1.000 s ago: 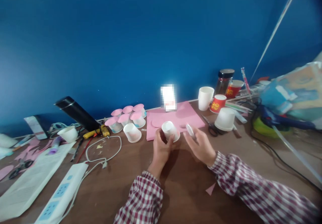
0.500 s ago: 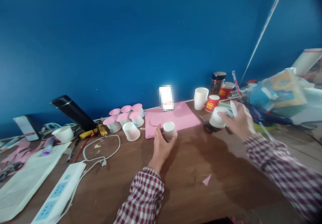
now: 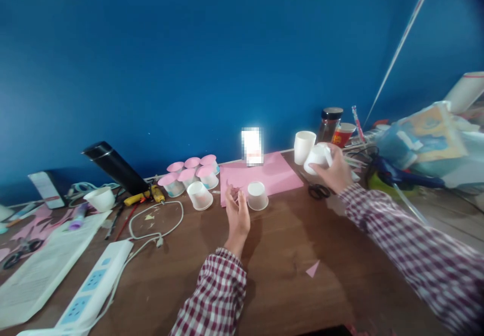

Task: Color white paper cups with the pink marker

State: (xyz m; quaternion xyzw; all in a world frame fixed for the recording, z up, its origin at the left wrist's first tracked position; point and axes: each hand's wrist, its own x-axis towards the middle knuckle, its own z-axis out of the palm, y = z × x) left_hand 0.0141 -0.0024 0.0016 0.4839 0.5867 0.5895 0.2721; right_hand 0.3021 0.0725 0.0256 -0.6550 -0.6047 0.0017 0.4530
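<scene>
My left hand point(image 3: 238, 215) is open, fingers apart, just left of an upside-down white paper cup point(image 3: 257, 196) on the table. A pink paper sheet point(image 3: 280, 172) lies behind them. My right hand point(image 3: 335, 170) is closed round another white cup point(image 3: 314, 160), in front of a tall white cup point(image 3: 304, 147). A slim white stick-like piece also shows by the right fingers; its kind is unclear. Black-handled scissors point(image 3: 319, 191) lie below that hand. Further left, a white cup point(image 3: 199, 196) stands upside down near several cups topped with pink discs point(image 3: 189, 175).
At left are a black flask point(image 3: 113, 167), a yellow-handled tool point(image 3: 145, 196), a looped cable point(image 3: 181, 215), a power strip point(image 3: 94, 280) and papers. A dark-lidded jar point(image 3: 329, 124), a red cup point(image 3: 343, 134) and a blue glue gun point(image 3: 404, 175) are right. A pink scrap point(image 3: 312, 269) lies in front.
My left hand has let go of the middle cup and shifted left of it. My right hand has taken hold of the white cup at right and moved it left and up, covering the nearer red cup.
</scene>
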